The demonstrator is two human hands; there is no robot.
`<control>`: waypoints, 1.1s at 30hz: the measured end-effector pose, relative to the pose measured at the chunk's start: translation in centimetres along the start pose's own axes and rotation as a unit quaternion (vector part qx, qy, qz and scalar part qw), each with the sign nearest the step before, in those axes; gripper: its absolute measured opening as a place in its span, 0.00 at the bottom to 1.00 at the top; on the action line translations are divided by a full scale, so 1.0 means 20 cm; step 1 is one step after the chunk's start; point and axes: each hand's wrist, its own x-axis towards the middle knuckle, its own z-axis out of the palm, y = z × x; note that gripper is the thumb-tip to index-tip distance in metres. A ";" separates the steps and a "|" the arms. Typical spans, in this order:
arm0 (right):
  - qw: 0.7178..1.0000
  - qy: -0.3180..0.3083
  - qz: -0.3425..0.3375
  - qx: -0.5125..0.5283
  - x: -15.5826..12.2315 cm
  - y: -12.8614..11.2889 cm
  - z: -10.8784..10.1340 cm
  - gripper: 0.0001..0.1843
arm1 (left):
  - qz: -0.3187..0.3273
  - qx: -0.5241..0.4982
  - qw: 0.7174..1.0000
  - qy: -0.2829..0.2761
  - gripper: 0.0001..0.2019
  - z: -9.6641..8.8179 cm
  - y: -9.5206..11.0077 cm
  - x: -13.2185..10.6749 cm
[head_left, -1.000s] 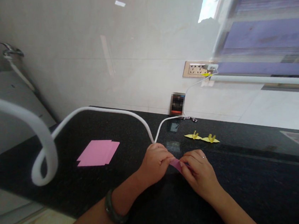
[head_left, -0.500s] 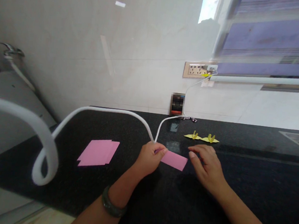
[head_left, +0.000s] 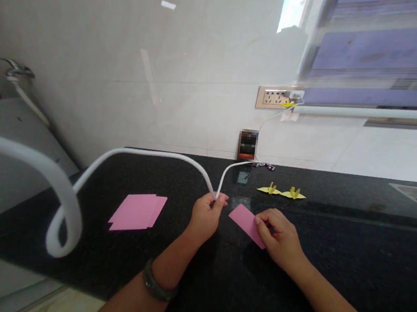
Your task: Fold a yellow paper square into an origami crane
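My right hand point(head_left: 276, 235) pinches a folded strip of pink paper point(head_left: 244, 219) between thumb and fingers, with the strip's free end pointing up and left over the dark counter. To the left of it, my left hand point(head_left: 205, 218) is apart from the paper and holds nothing, its thumb and fingertips slightly parted. Flat on the counter further left lie square pink sheets point(head_left: 133, 212), overlapping and askew. Two folded yellow paper cranes point(head_left: 271, 190) stand side by side beyond my right hand.
A white flexible tube point(head_left: 164, 155) loops across the view, its bend passing in front of my left fingertips. A phone-like device point(head_left: 247, 145) leans on the wall, its face blurred. Above are sockets point(head_left: 274, 98) with a plugged cable. A sink edge point(head_left: 409, 194) shows at right.
The pink strip has passed from my left hand to my right, which has closed on it. Its angle has turned steeper. My left hand has let go and shifted slightly left.
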 end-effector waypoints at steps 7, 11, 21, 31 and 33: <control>0.996 -0.039 0.042 0.061 0.00 -0.04 0.02 0.10 | -0.022 -0.051 0.987 -0.148 0.13 0.04 0.01 -0.03; 0.993 -0.068 0.079 0.064 0.00 0.03 0.03 0.11 | -0.097 -0.093 0.989 -0.054 0.14 0.02 -0.02 0.00; 0.949 -0.135 0.168 0.228 0.00 0.01 0.03 0.11 | -0.136 -0.134 0.966 -0.177 0.14 0.03 0.00 -0.03; 0.856 -0.091 0.298 0.412 -0.03 0.00 0.08 0.12 | -0.133 -0.199 0.958 -0.155 0.12 0.06 0.03 -0.04; 0.861 -0.102 0.289 0.405 -0.03 -0.01 0.07 0.12 | -0.120 -0.165 0.968 -0.147 0.13 0.06 0.02 -0.04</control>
